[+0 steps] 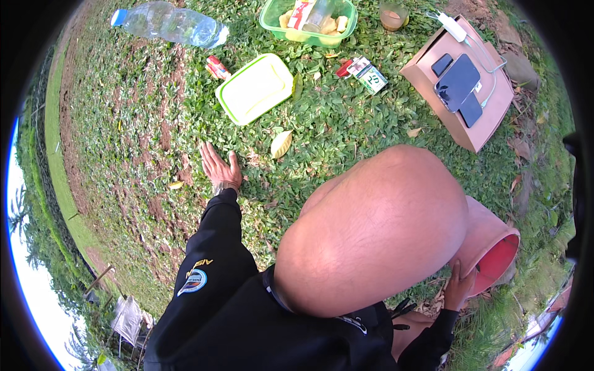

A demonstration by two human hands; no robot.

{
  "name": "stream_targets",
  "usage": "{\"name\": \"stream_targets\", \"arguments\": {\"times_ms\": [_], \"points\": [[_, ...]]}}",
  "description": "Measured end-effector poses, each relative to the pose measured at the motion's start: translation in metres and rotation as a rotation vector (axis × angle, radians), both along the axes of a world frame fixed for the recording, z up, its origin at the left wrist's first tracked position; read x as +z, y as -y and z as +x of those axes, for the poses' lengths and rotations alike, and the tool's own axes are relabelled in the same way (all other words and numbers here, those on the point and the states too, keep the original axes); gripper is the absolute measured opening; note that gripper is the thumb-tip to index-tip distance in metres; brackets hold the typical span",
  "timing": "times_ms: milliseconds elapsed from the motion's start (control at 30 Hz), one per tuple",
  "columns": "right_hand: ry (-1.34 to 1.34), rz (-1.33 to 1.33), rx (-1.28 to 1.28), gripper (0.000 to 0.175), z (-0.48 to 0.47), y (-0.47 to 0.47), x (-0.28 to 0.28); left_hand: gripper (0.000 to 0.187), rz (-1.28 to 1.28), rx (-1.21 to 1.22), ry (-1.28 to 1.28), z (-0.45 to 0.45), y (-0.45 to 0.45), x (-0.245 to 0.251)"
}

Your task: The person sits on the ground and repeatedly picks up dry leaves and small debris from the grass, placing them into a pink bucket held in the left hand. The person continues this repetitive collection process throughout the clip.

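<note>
My left hand (220, 169) lies palm down on the grass with its fingers apart and nothing in it. Beyond it rests a green-rimmed plastic lid (255, 89), and a yellowed leaf (281, 144) is to its right. My bare bent leg (371, 232) fills the middle of the view. Past the knee, at right, a faded red bucket-like container (499, 262) is tipped so its red inside shows. My right hand (459, 285) grips its side near the rim; the leg and the container hide part of the fingers.
A plastic bottle (171, 25), red wrapper (217, 67), green food box (308, 39), glass of brown drink (392, 18), red lighter (344, 68) and cigarette pack (369, 76) lie ahead. A cardboard box (420, 69) carries phones (459, 81) and a cabled white adapter (452, 26).
</note>
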State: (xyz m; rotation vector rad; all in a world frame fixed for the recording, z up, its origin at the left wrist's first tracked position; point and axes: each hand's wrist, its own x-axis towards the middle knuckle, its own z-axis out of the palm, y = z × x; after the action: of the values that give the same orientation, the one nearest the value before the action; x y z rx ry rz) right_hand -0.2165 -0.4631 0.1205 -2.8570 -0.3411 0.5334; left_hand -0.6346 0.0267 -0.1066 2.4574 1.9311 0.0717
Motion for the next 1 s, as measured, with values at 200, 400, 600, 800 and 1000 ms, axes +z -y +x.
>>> {"name": "stream_targets", "arguments": {"times_ms": [200,400,600,800,1000], "points": [[0.075,0.042,-0.152,0.033,0.004,-0.016,-0.011,0.080,0.052,-0.022,0.044,-0.002,-0.003,-0.007],[0.242,-0.065,-0.112,0.038,0.013,-0.016,-0.019,0.078,-0.617,-0.277,0.614,0.044,-0.015,0.110],[0.221,-0.265,-0.083,0.053,0.010,-0.015,-0.017,0.076,-1.047,-0.763,0.820,0.137,0.042,0.198],[0.105,-0.158,-0.206,0.051,0.016,-0.022,0.001,0.075,-1.004,-0.826,1.023,0.160,0.087,0.204],[0.134,-0.137,-0.221,0.044,0.018,-0.038,-0.006,0.073,-0.970,-0.817,1.028,0.157,0.090,0.167]]}}
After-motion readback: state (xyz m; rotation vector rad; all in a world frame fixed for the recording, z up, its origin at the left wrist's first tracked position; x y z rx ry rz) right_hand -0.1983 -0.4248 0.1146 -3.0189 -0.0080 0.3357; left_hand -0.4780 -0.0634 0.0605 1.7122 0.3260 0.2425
